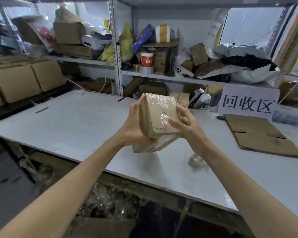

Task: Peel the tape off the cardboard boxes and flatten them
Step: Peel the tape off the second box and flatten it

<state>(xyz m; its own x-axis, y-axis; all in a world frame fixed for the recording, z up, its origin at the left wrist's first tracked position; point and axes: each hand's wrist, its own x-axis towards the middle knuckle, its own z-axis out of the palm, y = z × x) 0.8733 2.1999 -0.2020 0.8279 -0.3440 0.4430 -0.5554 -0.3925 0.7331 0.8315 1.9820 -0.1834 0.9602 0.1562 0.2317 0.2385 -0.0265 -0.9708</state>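
Note:
I hold a small brown cardboard box (pixel 157 121) in the air above the white table (pixel 79 127). Clear shiny tape (pixel 162 102) covers its upper face. My left hand (pixel 134 126) grips its left side and lower edge, fingers curled under it. My right hand (pixel 182 124) grips the right side, thumb pressed on the taped face. A flattened cardboard box (pixel 260 136) lies on the table at the right, below a white sign. A crumpled ball of clear tape (pixel 196 159) lies on the table under my right forearm.
A white sign (pixel 248 102) with black characters stands at the table's back right. Metal shelves (pixel 117 48) behind are crammed with boxes, bags, tape rolls and a red cup. Closed cardboard boxes (pixel 24 79) are stacked at the left. A box of tape scraps (pixel 107 203) sits under the table's front edge.

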